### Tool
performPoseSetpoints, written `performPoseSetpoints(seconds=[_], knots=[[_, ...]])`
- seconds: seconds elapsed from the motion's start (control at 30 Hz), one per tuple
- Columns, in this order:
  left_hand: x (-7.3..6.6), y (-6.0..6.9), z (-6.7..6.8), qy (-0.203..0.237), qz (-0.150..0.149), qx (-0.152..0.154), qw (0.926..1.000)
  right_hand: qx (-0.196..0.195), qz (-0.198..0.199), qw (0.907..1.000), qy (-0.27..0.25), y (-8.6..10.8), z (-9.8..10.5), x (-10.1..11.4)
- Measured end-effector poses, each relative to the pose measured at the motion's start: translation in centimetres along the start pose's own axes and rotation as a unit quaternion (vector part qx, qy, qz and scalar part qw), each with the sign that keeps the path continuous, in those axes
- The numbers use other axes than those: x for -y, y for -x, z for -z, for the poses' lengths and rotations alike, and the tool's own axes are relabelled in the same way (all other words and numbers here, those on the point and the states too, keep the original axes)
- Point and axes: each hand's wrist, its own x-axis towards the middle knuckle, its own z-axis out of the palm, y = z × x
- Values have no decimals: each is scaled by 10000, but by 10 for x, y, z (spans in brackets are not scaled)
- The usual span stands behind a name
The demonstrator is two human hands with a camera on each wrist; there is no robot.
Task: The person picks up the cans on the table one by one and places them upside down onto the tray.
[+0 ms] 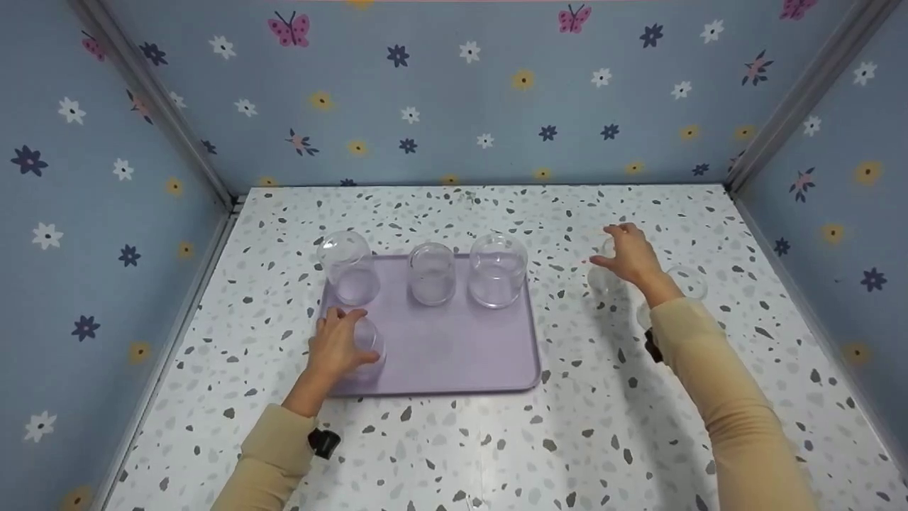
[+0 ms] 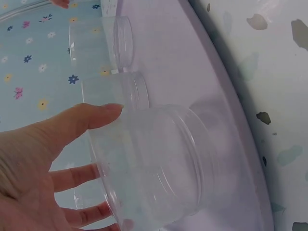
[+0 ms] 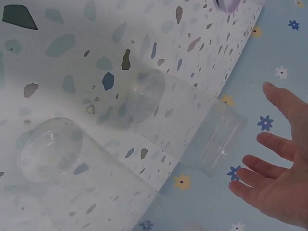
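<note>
At the front left corner of the lavender tray (image 1: 454, 351), my left hand (image 1: 333, 349) grips a clear jar (image 2: 154, 168), thumb on one side and fingers on the other. Whether its base touches the tray, I cannot tell. Three more clear jars, a left one (image 1: 346, 268), a middle one (image 1: 431, 273) and a right one (image 1: 498, 271), stand along the tray's back. To the right of the tray, my right hand (image 1: 630, 257) has its fingers spread near the top of a clear jar (image 3: 185, 122); the right wrist view shows a gap between them.
Another clear jar (image 1: 688, 282) stands on the speckled table (image 1: 482, 440) beside my right wrist, partly behind the forearm. Flower-patterned walls (image 1: 468, 92) close off the back and both sides. The tray has a raised rim.
</note>
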Motion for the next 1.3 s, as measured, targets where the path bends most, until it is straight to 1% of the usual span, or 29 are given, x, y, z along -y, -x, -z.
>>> performPoseSetpoints(seconds=[0.1,0.27,0.4,0.53,0.67,0.97,1.3], knots=[[4,-1,1,21,104,114,9999,69,-184,9997,120,-1,-1,-2],[8,-1,4,52,153,181,9997,226,-397,9988,160,-4,-2,-5],[10,-1,6,18,147,247,9996,377,-542,9978,27,-4,-2,-9],[13,-3,6,-17,137,320,9994,433,-649,9969,-113,-4,-2,-12],[14,-3,6,-10,142,387,9992,434,-673,9966,-187,-4,-2,-15],[13,-2,8,30,260,575,9980,599,-680,9959,-66,-5,-3,-17],[10,-1,6,-89,229,546,9982,609,-695,9957,-59,-7,-3,-17]])
